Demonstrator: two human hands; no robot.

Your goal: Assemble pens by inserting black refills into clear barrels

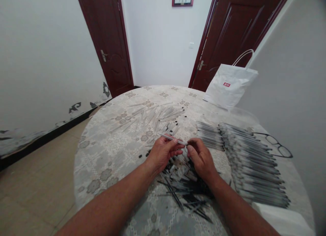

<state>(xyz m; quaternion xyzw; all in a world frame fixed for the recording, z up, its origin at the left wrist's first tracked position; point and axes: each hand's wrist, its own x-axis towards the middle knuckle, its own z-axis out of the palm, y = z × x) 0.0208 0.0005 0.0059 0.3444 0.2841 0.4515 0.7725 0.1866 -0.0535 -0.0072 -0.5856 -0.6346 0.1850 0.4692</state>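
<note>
My left hand (164,149) is closed on a thin, clear pen barrel (173,139), which points up to the left. The thumb and fingers of my right hand (201,158) pinch together at the barrel's right end; whatever small part they hold is hidden. Under and in front of both hands lies a loose heap of black and clear pen parts (188,185). Beyond my hands, many clear pen barrels (155,115) are spread in a loose pile. Small black pieces (176,123) are scattered by that pile, with several more beside my left wrist.
At the right stand a large stack of pens (254,164) and a smaller row (210,135). Black-framed glasses (276,146) lie past the stack. A white paper bag (229,85) is at the back right of the round table (99,154), and a white object (282,219) at the front right.
</note>
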